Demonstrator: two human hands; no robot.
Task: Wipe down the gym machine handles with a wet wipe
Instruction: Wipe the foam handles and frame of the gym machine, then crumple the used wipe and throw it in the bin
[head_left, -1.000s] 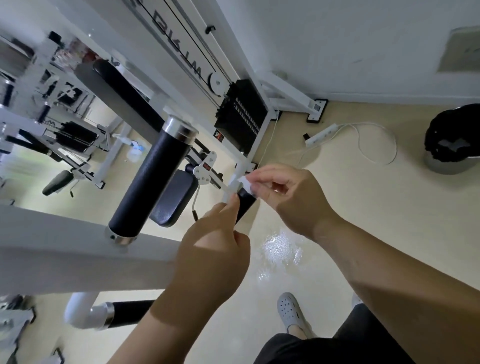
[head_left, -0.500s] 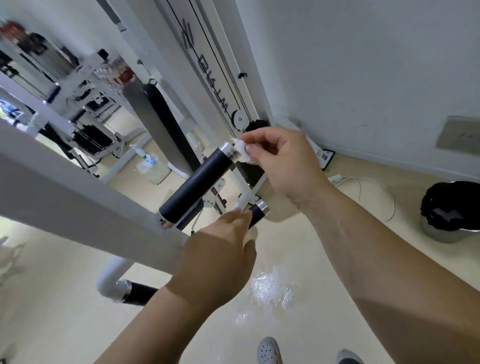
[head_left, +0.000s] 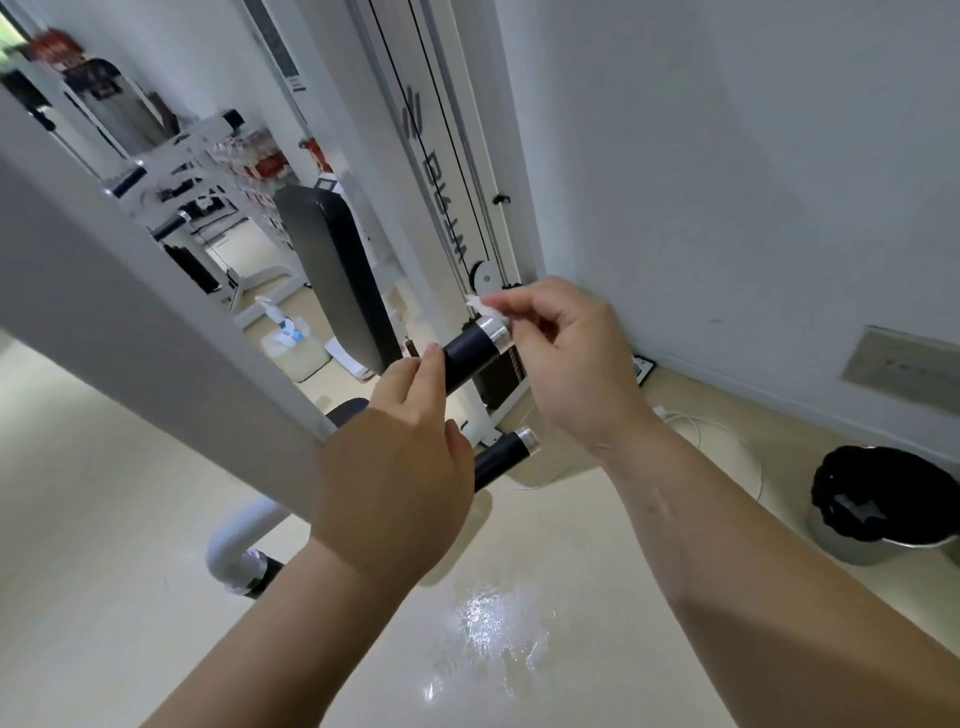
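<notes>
The upper handle (head_left: 470, 353), a black grip with a chrome end cap, juts out from the white machine frame (head_left: 130, 312). My right hand (head_left: 566, 358) pinches a small white wet wipe (head_left: 480, 304) just above that chrome cap. My left hand (head_left: 395, 467) is seen from the back, its fingertips up against the lower part of the same grip and hiding it; whether it grips the handle is not visible. A second black handle (head_left: 501, 457) with a chrome cap sticks out below, to the right of my left hand.
A black-lined bin (head_left: 883, 499) stands on the floor at right by the wall. A white cable (head_left: 727, 441) lies near the machine's base. A dark backrest pad (head_left: 332, 270) and a spray bottle (head_left: 275, 317) are behind the frame. A wet glare patch (head_left: 493, 623) shines on the floor.
The view has tilted upward. My right hand carried the wipe from low between the handles up to the upper handle's chrome end. My left hand rose to the upper grip.
</notes>
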